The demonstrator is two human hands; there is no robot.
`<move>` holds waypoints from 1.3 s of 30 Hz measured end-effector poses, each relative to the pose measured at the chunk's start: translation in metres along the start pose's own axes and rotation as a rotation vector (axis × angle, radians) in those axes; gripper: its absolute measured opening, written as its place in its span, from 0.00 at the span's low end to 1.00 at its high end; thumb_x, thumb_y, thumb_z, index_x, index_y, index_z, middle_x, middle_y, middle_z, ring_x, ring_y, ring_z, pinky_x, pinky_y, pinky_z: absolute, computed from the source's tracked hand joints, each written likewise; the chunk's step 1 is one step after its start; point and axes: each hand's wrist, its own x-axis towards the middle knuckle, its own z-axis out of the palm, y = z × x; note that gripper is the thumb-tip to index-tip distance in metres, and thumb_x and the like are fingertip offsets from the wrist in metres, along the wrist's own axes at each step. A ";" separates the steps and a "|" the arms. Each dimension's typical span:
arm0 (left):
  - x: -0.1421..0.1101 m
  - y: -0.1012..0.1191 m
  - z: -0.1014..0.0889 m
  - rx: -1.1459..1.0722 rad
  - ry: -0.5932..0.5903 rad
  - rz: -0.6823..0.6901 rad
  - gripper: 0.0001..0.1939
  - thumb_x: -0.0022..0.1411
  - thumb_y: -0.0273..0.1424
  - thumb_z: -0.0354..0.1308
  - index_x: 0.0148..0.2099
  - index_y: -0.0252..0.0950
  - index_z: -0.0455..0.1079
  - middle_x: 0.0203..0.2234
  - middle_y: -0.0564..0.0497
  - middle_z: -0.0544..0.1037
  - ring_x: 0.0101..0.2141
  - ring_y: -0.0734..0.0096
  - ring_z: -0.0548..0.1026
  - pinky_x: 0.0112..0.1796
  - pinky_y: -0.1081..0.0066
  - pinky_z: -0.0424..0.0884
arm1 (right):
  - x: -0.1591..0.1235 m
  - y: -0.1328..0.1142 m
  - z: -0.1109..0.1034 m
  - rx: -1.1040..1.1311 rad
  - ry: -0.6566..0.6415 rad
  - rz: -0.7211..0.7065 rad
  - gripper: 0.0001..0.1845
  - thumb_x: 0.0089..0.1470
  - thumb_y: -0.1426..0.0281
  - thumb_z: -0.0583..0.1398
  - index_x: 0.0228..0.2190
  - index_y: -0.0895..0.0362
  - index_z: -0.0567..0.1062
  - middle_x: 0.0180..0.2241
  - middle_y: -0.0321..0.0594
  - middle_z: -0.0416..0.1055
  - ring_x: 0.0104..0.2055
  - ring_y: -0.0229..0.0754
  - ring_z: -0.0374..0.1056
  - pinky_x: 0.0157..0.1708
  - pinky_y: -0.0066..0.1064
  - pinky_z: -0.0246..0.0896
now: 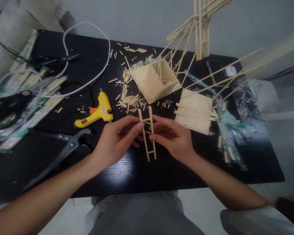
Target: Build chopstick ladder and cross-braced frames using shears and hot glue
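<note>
Between my two hands is a small wooden ladder (pixel 151 152) made of two thin sticks joined by short rungs. My left hand (pixel 119 135) pinches its left rail between thumb and fingers. On the other rail, my right hand (pixel 173 137) closes with thumb and fingertips. The ladder is held over the near middle of the black table, slightly tilted. Fingers cover part of its middle rungs. Beyond it sits a box-like structure of wooden sticks (pixel 153 81) on a flat base. A yellow glue gun (pixel 98 111) lies left of my left hand.
Cut stick pieces (pixel 129 99) litter the black table (pixel 147 178). Pliers (pixel 72 143), black-handled scissors (pixel 22 98) and wrapped sticks lie left, near a white cable (pixel 98 78). Right are a flat stick panel (pixel 194 112), plastic wrappers (pixel 231 140) and a phone (pixel 215 73). A tall stick frame (pixel 199 29) rises behind.
</note>
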 end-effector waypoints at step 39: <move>-0.015 0.029 -0.011 0.490 -0.007 0.640 0.15 0.64 0.26 0.71 0.52 0.46 0.83 0.43 0.50 0.89 0.38 0.65 0.87 0.40 0.70 0.83 | -0.014 -0.033 0.004 -0.511 0.023 -0.592 0.26 0.62 0.71 0.73 0.59 0.45 0.81 0.47 0.39 0.87 0.44 0.48 0.85 0.46 0.41 0.85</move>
